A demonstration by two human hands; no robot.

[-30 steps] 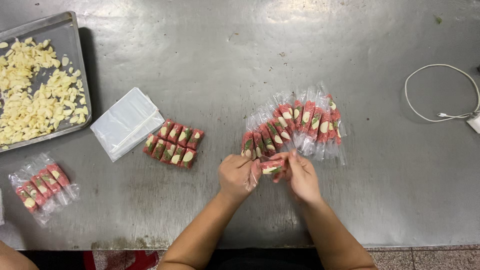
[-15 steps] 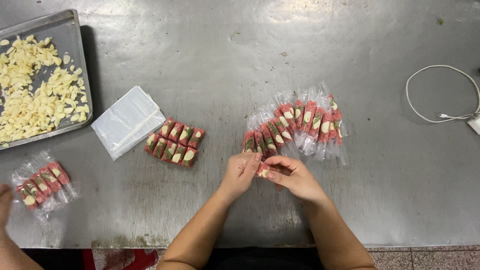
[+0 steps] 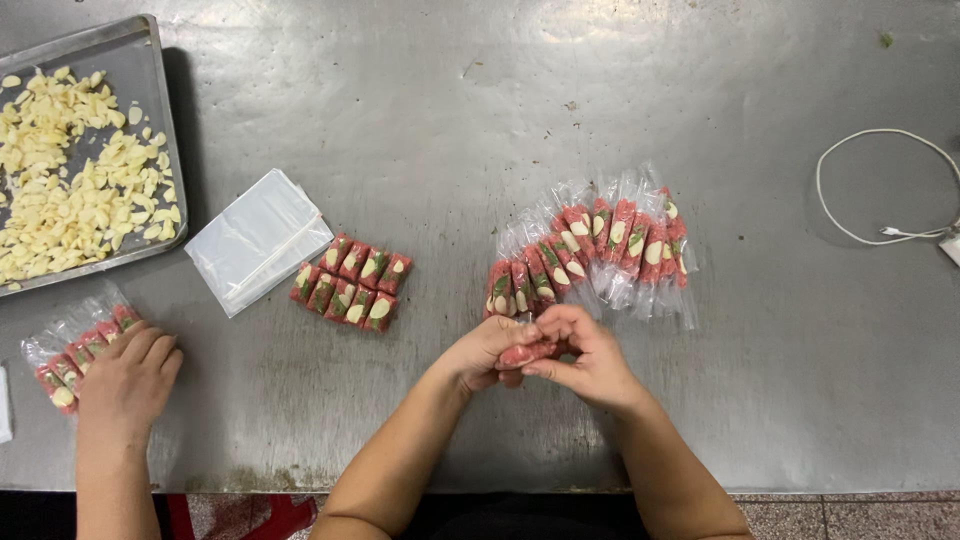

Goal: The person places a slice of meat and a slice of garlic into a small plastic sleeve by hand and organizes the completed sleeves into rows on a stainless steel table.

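My left hand and my right hand meet at the table's front middle, both pinching one small red sweet roll between the fingers. Just beyond them a fan of red rolls in clear wrappers lies on the steel table. To the left sit several bare red rolls with pale nut slices and a stack of clear plastic wrappers.
A metal tray of pale sliced nuts stands at the far left. Another person's hand rests on a second bunch of wrapped rolls at front left. A white cable loops at the right edge.
My hands have closed together on a single roll and shifted slightly nearer. Another person's hand has come in from the bottom left onto the wrapped rolls there.
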